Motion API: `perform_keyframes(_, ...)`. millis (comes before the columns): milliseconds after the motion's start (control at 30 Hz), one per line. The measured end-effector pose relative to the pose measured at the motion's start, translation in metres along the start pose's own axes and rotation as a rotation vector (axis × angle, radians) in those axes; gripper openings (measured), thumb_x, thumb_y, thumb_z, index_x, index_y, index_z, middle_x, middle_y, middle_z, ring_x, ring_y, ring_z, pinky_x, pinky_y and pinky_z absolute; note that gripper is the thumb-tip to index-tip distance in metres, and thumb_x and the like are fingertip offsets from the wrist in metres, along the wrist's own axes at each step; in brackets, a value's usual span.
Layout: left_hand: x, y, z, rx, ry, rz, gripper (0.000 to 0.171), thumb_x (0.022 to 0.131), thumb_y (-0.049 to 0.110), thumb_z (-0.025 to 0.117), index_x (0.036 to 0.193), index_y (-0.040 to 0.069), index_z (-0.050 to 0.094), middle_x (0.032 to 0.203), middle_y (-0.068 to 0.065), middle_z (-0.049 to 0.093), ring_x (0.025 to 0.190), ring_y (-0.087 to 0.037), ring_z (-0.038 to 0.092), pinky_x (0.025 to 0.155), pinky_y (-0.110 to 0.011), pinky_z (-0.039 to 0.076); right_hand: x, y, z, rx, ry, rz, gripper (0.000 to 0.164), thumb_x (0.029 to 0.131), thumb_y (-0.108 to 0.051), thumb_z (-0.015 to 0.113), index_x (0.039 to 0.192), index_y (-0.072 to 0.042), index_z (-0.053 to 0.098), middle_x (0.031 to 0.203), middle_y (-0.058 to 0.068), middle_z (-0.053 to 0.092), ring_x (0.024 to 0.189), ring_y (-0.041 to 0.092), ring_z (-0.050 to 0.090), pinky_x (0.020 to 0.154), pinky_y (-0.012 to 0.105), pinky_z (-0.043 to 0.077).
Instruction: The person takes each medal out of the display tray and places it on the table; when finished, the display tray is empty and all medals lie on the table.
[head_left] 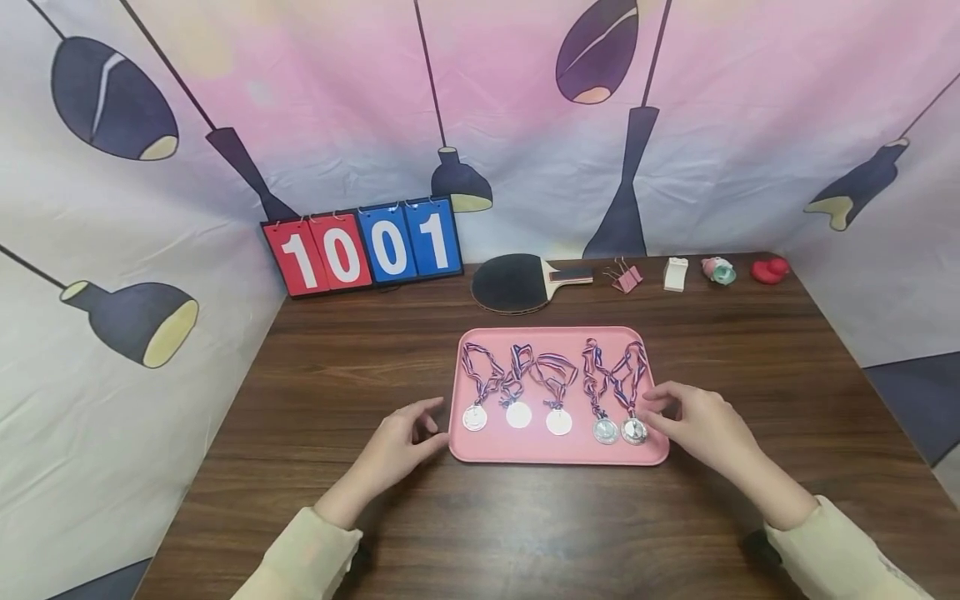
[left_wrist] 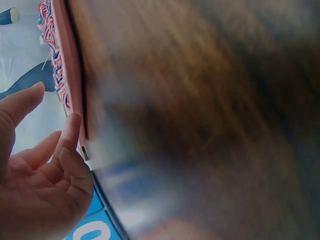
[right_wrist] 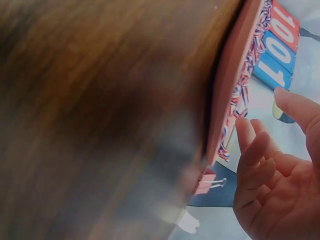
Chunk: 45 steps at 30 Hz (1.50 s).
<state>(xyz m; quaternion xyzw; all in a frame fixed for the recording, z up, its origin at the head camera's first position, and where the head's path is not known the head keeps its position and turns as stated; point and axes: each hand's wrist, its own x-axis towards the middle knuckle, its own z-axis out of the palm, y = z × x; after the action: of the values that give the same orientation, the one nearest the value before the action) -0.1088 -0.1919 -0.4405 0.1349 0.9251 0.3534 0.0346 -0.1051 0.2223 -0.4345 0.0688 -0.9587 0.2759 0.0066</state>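
Observation:
A pink tray (head_left: 540, 452) lies on the wooden table, bearing several round medals on striped red, white and blue ribbons. The medals sit in a row, from one silvery medal (head_left: 475, 417) at the left to a darker-faced medal (head_left: 633, 431) at the right. Beside the tray's left edge is my left hand (head_left: 392, 442), fingers loosely bent and thumb tip at the rim. My right hand (head_left: 701, 421) reaches over the right rim, its fingertips close to the rightmost medal. Both wrist views show relaxed fingers with nothing between them, alongside the tray's wall (right_wrist: 227, 95).
Behind the tray stands a flip scoreboard (head_left: 363, 247) reading 10 and 01. A table tennis bat (head_left: 512, 284), a pink binder clip (head_left: 626, 276), a small white object (head_left: 675, 274), a pink-and-green figurine (head_left: 718, 270) and a red duck (head_left: 769, 269) line the back edge before a hanging cloth.

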Motion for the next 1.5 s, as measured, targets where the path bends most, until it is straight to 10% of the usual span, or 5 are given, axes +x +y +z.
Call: perform_keyframes(1500,0.002,-0.003,0.013,-0.045,-0.056,0.023,0.052,0.073,0.018,0.074,0.12,0.007,0.054,0.069,0.009,0.055,0.051,-0.01,0.043,0.047,-0.023,0.035,0.016,-0.004,0.009,-0.061,-0.188,0.062,0.037,0.06,-0.036,0.08,0.085,-0.015,0.065,0.061,-0.008,0.052,0.055,0.011,0.047,0.048,0.03,0.035)
